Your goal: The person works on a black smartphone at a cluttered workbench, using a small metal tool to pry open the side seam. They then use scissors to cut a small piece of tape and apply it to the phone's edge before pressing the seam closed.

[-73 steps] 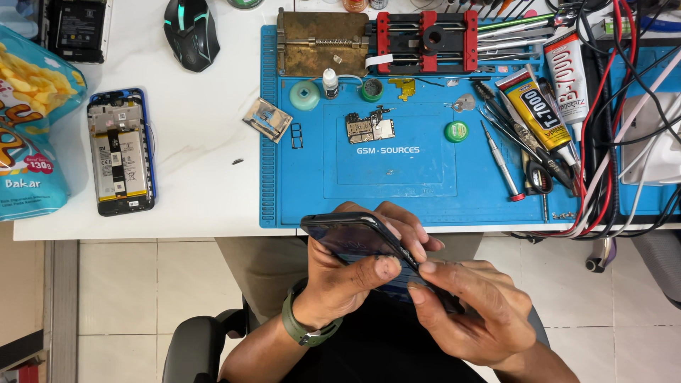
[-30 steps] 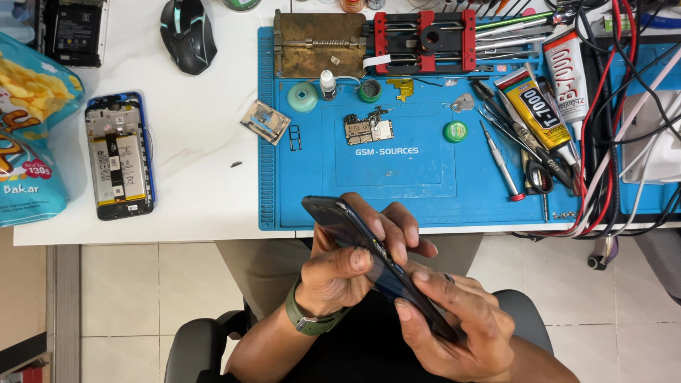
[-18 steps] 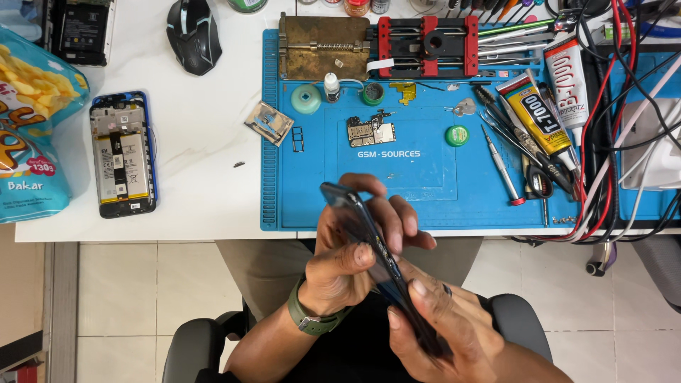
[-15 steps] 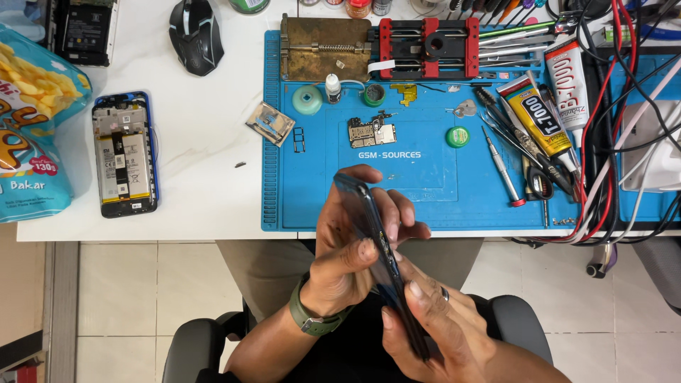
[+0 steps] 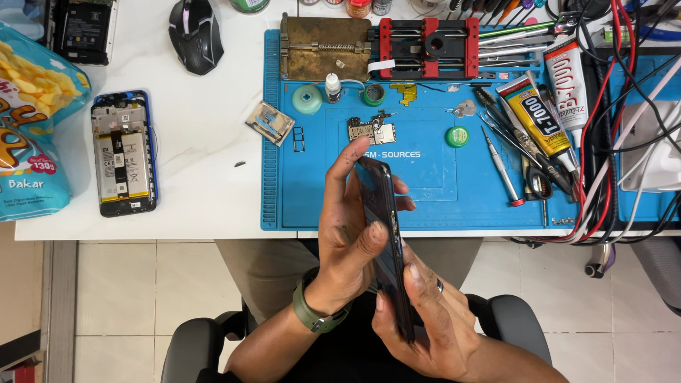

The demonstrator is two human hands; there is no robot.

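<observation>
Dark phone held edge-on, long axis running away from the blue mat; left hand grips its upper half, right hand grips its lower end.

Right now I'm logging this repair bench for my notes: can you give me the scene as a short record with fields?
Left hand: left hand grips dark phone, held edge-on above the lap
Right hand: right hand supports its lower end
Mat: blue work mat with circuit board, glue tubes
Beside the mat: opened phone, black mouse, snack bag
</observation>
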